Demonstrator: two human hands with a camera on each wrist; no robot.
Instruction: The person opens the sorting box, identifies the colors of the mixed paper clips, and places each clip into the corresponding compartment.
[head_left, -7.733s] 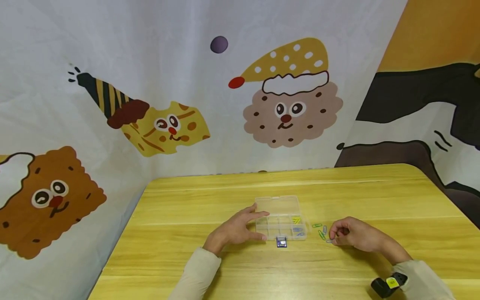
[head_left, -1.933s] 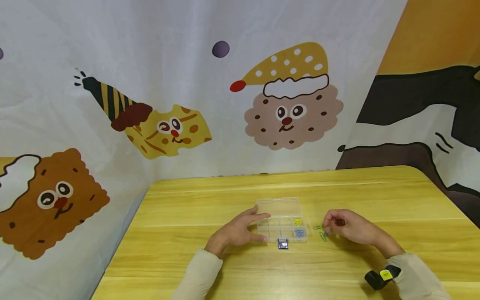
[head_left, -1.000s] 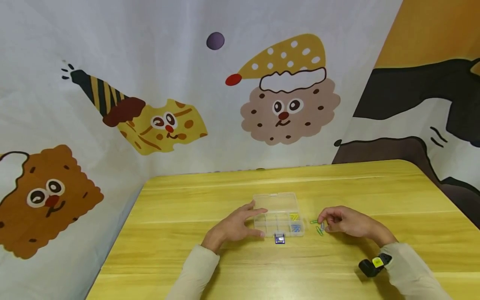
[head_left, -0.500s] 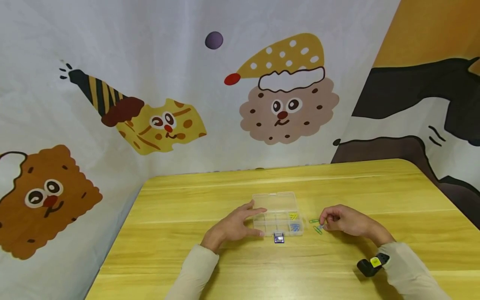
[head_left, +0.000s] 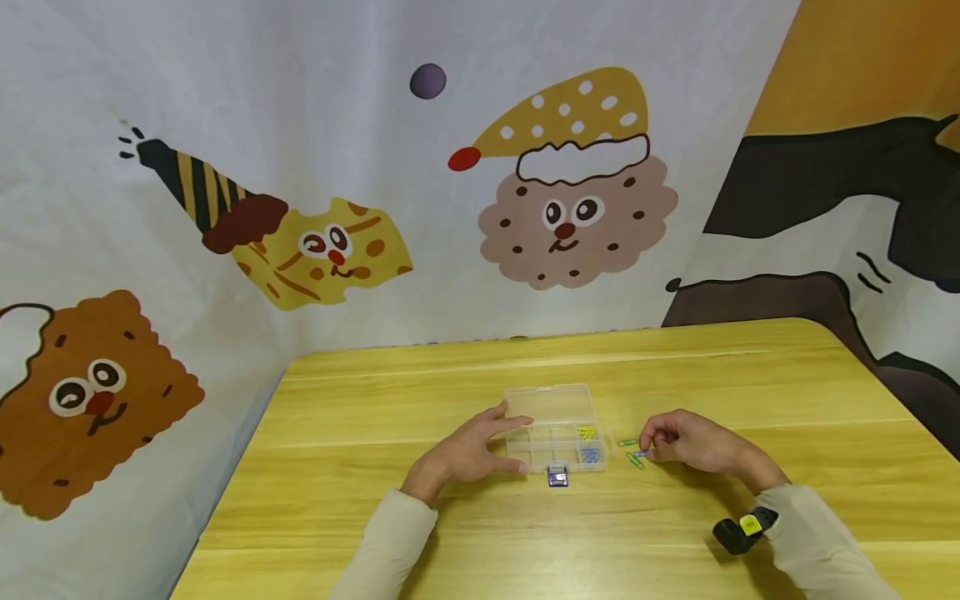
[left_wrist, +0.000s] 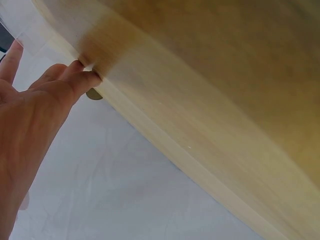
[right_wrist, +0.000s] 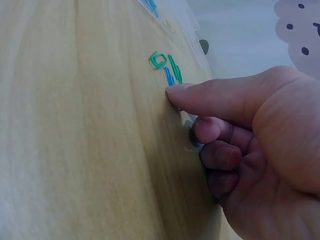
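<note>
A clear plastic divided box [head_left: 542,457] lies with its lid [head_left: 550,406] folded back. Yellow clips [head_left: 586,433] and blue paper clips [head_left: 590,455] sit in its two right-hand compartments. My left hand [head_left: 468,450] rests against the box's left side, thumb at the front edge and fingers spread toward the lid; only part of this hand [left_wrist: 35,115] shows in the left wrist view. Right of the box, my right hand [head_left: 693,442] pinches a blue paper clip [right_wrist: 169,76] between thumb and index finger, low at the table. Two green paper clips [right_wrist: 158,60] lie beside it.
A small blue card-like piece [head_left: 557,477] is at the box's front edge. The wooden table [head_left: 420,375] backs onto a printed cloth [head_left: 360,100]. A black device with a yellow label [head_left: 742,532] is strapped on the right wrist.
One of the two loose blue paper clips has gone from the table, and the blue compartment looks fuller. My right hand has moved left onto the other; the left hand stays on the box.
</note>
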